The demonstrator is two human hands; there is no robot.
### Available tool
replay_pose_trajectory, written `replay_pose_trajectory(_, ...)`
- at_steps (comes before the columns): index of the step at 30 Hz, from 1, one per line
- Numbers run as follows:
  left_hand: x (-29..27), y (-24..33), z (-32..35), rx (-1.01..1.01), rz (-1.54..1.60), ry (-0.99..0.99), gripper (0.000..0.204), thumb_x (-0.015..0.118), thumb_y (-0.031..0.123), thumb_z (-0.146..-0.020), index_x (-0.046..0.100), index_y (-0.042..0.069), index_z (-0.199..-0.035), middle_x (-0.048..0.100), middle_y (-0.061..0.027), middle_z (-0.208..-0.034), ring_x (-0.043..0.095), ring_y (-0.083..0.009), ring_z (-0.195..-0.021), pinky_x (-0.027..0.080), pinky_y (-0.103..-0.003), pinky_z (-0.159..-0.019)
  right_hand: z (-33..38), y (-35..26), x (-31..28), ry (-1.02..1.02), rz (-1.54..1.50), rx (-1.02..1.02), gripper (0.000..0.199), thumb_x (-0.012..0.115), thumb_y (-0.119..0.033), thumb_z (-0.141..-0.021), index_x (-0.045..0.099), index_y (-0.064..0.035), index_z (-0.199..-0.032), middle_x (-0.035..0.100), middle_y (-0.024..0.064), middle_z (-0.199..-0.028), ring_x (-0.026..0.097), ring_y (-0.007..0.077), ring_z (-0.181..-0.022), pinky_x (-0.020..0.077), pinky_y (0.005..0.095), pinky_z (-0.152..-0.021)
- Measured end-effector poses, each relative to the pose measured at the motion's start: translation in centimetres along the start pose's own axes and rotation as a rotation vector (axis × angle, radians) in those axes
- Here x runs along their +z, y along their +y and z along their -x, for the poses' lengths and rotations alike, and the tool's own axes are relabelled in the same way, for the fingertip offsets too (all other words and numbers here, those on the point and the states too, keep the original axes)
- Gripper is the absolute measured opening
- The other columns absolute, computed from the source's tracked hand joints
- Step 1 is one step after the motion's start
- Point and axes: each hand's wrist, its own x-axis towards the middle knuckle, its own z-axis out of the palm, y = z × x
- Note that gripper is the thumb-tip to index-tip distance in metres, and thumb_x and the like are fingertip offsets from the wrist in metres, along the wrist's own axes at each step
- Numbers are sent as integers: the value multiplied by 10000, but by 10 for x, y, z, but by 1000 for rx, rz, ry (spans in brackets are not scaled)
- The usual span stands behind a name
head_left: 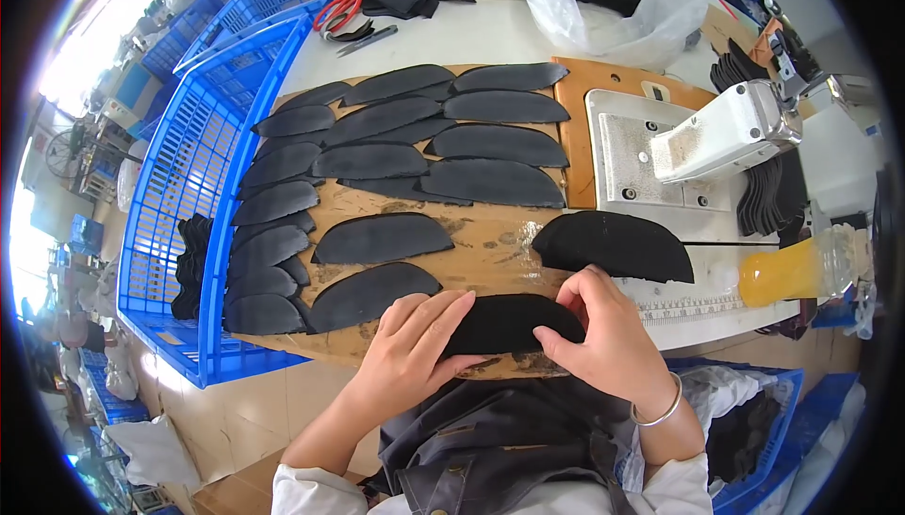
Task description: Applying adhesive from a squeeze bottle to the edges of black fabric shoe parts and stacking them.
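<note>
A black half-moon piece [504,322], matt like fabric or foam, lies at the front edge of the brown board between my hands. My left hand [410,345] grips its left end, fingers on top and thumb along the near edge. At the other end, my right hand [608,331] holds it between thumb and fingers. Just beyond my right hand lies another matt black half-moon piece [617,245], its curved side facing away. Dark grey, smoother half-moon pieces [382,238] cover the board's left and far parts in overlapping rows, the nearest one [374,296] close to my left hand.
A blue plastic crate [170,223] stands left of the board [490,251]. A white sewing-machine-like arm [721,133] rises at the right, near a bottle of yellow liquid [787,270]. Red-handled scissors [341,11] and a clear plastic bag [613,34] lie at the back.
</note>
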Motion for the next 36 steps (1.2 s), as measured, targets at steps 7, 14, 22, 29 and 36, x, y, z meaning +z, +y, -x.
replay_pose_trajectory(7, 6, 1, -2, -2, -20, 13, 667, 754, 262, -706, 488, -12, -1253, 580, -116, -1156, 540, -273, -950, 430, -358, -835, 4, 2, 5, 5, -405, 70, 256, 622, -98, -838, 480, -2, -1029, 589, 131, -869, 597, 212, -749, 481, 329, -654)
replay_pose_trajectory(14, 12, -1, -2, 0, -46, 53, 700, 763, 317, -698, 489, -2, -1258, 578, -113, -1157, 541, -270, -956, 426, -354, -841, 8, 9, 5, -40, -769, 202, 247, 512, -76, -919, 504, -18, -1159, 594, 57, -936, 569, 53, -724, 521, 200, -590)
replay_pose_trajectory(22, 9, -3, -12, 14, -15, 6, 779, 770, 419, -650, 497, 23, -1262, 552, -90, -1147, 523, -262, -983, 412, -360, -845, 0, 9, 9, 54, -422, 29, 232, 512, -78, -918, 533, 8, -1133, 601, 73, -932, 573, 73, -680, 537, 219, -587)
replay_pose_trajectory(29, 10, -8, -19, 30, -61, 21, 779, 758, 441, -652, 501, 23, -1256, 552, -85, -1138, 523, -264, -971, 409, -359, -852, -8, 18, 5, 201, -94, -281, 212, 558, -35, -879, 553, 8, -1086, 552, 122, -775, 539, 183, -626, 434, 270, -548)
replay_pose_trajectory(36, 0, -15, -6, 79, -36, 72, 815, 791, 387, -627, 478, 23, -1285, 578, -88, -1116, 545, -276, -990, 422, -377, -859, 0, 7, 16, 46, -703, 33, 251, 499, -134, -956, 503, -21, -1180, 537, 18, -907, 501, 52, -707, 524, 218, -582)
